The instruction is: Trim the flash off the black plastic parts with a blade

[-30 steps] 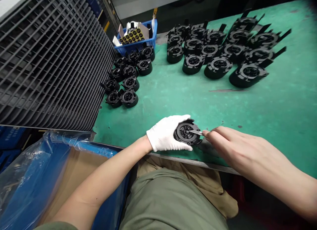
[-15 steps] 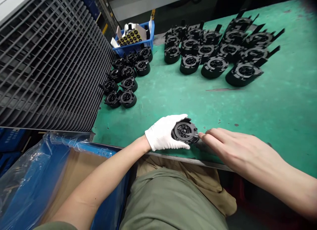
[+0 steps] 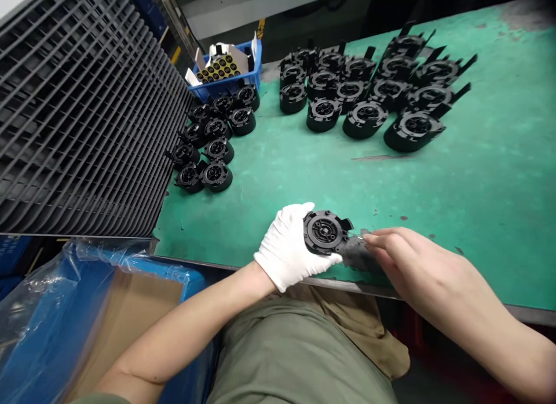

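My left hand [image 3: 289,247], in a white glove, grips a round black plastic housing [image 3: 324,233] from its left side near the bench's front edge. The housing's ringed face points up, and a small tab sticks out at its right. My bare right hand [image 3: 417,265] is closed in a pinch just right of the housing. A thin, shiny metal tool [image 3: 362,237] shows at its fingertips, pointing toward the housing's right edge. Most of that tool is hidden, so its exact kind is unclear. Whether its tip touches the housing cannot be told.
Similar black housings [image 3: 217,175] stand grouped at the left of the green bench [image 3: 278,166]. Several more, some with upright tabs [image 3: 367,117], fill the back. A blue bin [image 3: 249,76] holds round stickers. Stacked grey grilles [image 3: 87,114] rise at left, above a plastic-lined blue crate [image 3: 174,268].
The housing has turned in my left hand, its tab now at the right instead of the top. My right hand has drawn the tool back from over the housing's face. The view has shifted slightly.
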A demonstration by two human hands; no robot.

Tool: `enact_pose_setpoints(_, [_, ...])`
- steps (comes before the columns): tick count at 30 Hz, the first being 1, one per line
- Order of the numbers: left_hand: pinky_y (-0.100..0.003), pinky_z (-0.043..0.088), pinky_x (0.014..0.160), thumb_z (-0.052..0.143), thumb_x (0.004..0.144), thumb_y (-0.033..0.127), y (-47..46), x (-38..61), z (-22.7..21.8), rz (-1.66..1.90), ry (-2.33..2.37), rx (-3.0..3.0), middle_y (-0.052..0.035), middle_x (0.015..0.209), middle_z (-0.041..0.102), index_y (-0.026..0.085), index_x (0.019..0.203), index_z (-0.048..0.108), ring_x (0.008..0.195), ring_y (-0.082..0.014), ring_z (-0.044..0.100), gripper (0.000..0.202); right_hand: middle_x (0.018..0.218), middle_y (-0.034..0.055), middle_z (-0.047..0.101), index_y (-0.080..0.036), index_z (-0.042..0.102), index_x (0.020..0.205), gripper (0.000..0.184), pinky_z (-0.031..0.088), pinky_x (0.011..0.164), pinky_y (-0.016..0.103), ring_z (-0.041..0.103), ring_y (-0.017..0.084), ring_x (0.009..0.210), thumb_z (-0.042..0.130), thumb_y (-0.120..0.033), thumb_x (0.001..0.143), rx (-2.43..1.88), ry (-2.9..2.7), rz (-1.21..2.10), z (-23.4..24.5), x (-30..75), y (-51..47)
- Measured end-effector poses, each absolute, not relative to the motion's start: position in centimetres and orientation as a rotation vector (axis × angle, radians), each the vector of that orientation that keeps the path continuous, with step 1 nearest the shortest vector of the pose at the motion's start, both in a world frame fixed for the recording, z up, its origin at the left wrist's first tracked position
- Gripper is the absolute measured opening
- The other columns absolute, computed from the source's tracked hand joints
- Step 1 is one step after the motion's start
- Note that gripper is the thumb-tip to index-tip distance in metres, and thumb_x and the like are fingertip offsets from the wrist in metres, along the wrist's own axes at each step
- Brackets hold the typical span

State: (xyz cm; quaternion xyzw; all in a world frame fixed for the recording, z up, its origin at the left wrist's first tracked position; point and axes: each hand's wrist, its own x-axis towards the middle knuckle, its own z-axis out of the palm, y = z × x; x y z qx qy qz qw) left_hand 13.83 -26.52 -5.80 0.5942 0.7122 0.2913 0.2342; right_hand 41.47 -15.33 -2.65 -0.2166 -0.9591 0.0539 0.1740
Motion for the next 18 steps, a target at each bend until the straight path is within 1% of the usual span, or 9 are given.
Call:
enact_pose_setpoints(2, [-0.076, 0.065, 0.144, 0.118, 0.070, 0.087, -25.7, 12.7, -5.4, 0.762, 1.907, 1.663, -0.0266, 0.171, 0.079, 0.019, 0.174, 0.065, 0.163, -0.0562, 0.078, 0.135, 0.122, 0.0155, 0.090, -0.024, 0.073, 0.123, 0.016, 0.063, 0.075, 0.036, 0.085, 0.028, 0.096, 0.059, -0.016, 0.128, -0.561, -2.723, 0.058, -2.4, 41.0, -15.3])
enact_pose_setpoints(4, [-0.075, 0.069, 0.139, 0.121, 0.062, 0.090, -24.9, 12.0, -5.2, 0.737, 1.885, 1.699, -0.0236, 0.167, 0.082, 0.023, 0.167, 0.071, 0.159, -0.0560, 0.080, 0.134, 0.121, 0.0157, 0.088, -0.022, 0.073, 0.122, 0.020, 0.062, 0.075, 0.036, 0.082, 0.027, 0.095, 0.057, -0.013, 0.127, -0.511, -2.716, 0.032, -2.3, 40.6, -15.2])
enact_pose_setpoints(5, [-0.073, 0.072, 0.135, 0.123, 0.061, 0.088, -24.5, 11.8, -5.2, 0.728, 1.877, 1.713, -0.0214, 0.162, 0.085, 0.025, 0.161, 0.075, 0.154, -0.0549, 0.083, 0.127, 0.120, 0.0150, 0.087, -0.022, 0.074, 0.123, 0.021, 0.061, 0.074, 0.036, 0.081, 0.027, 0.094, 0.055, -0.013, 0.127, -0.496, -2.712, 0.048, -2.2, 40.5, -15.2])
enact_pose_setpoints(7, [-0.067, 0.077, 0.123, 0.124, 0.063, 0.083, -24.1, 11.9, -5.2, 0.709, 1.850, 1.735, -0.0164, 0.146, 0.090, 0.028, 0.143, 0.082, 0.140, -0.0510, 0.088, 0.106, 0.121, 0.0141, 0.087, -0.021, 0.076, 0.125, 0.024, 0.062, 0.076, 0.036, 0.081, 0.027, 0.095, 0.053, -0.015, 0.128, -0.463, -2.711, 0.089, -2.1, 40.4, -15.2])
enact_pose_setpoints(9, [-0.062, 0.079, 0.115, 0.123, 0.067, 0.080, -23.9, 12.1, -5.1, 0.713, 1.832, 1.745, -0.0131, 0.134, 0.092, 0.030, 0.128, 0.084, 0.130, -0.0473, 0.091, 0.088, 0.123, 0.0152, 0.088, -0.020, 0.079, 0.128, 0.028, 0.062, 0.077, 0.036, 0.081, 0.027, 0.096, 0.051, -0.015, 0.128, -0.422, -2.725, 0.111, -1.8, 40.4, -15.1])
enact_pose_setpoints(10, [-0.060, 0.079, 0.113, 0.122, 0.069, 0.080, -23.9, 12.3, -5.1, 0.722, 1.829, 1.746, -0.0124, 0.131, 0.092, 0.031, 0.124, 0.084, 0.127, -0.0460, 0.091, 0.083, 0.123, 0.0154, 0.088, -0.019, 0.080, 0.128, 0.029, 0.061, 0.077, 0.037, 0.081, 0.027, 0.096, 0.051, -0.015, 0.128, -0.403, -2.728, 0.113, -1.6, 40.4, -15.1])
enact_pose_setpoints(12, [-0.058, 0.080, 0.110, 0.120, 0.071, 0.083, -23.9, 12.4, -5.0, 0.741, 1.830, 1.742, -0.0118, 0.128, 0.093, 0.031, 0.120, 0.084, 0.123, -0.0445, 0.092, 0.080, 0.120, 0.0149, 0.087, -0.020, 0.081, 0.125, 0.032, 0.058, 0.075, 0.037, 0.079, 0.027, 0.093, 0.051, -0.011, 0.126, -0.383, -2.755, 0.115, -0.9, 40.4, -14.9])
enact_pose_setpoints(15, [-0.057, 0.080, 0.107, 0.119, 0.072, 0.085, -24.0, 12.4, -4.9, 0.754, 1.822, 1.731, -0.0115, 0.126, 0.093, 0.030, 0.118, 0.084, 0.120, -0.0434, 0.093, 0.079, 0.113, 0.0119, 0.084, -0.021, 0.081, 0.120, 0.036, 0.055, 0.076, 0.038, 0.076, 0.026, 0.089, 0.049, -0.004, 0.122, -0.354, -2.808, 0.124, -0.1, 40.2, -14.4])
enact_pose_setpoints(18, [-0.056, 0.080, 0.107, 0.117, 0.074, 0.086, -24.0, 12.4, -4.8, 0.741, 1.814, 1.729, -0.0115, 0.126, 0.093, 0.030, 0.120, 0.085, 0.120, -0.0428, 0.093, 0.079, 0.107, 0.0079, 0.079, -0.023, 0.077, 0.117, 0.036, 0.053, 0.078, 0.038, 0.072, 0.026, 0.088, 0.046, -0.004, 0.122, -0.278, -2.836, 0.143, 0.2, 39.9, -13.6])
